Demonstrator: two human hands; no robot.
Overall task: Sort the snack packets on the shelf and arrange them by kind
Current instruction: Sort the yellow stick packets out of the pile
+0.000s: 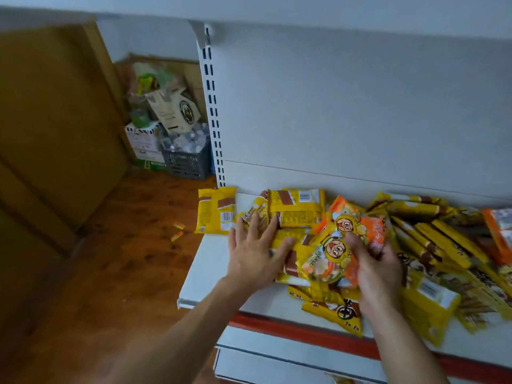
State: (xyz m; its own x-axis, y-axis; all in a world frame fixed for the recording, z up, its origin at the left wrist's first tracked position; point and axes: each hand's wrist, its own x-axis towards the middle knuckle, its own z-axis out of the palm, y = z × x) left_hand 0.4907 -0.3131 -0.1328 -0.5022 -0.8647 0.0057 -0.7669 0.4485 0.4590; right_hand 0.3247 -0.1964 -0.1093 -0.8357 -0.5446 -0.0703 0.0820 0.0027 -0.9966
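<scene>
Left grip (252, 256) splayed flat on yellow packets (296, 214) — right grip (379, 270) clutches cartoon packets (327, 253).

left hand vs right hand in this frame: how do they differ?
Left hand lies flat, fingers straight and spread, on yellow-and-brown packets; right hand has fingers curled. Left hand holds nothing; right hand grips cartoon-face packets. Both are bare and over the white shelf.
</scene>
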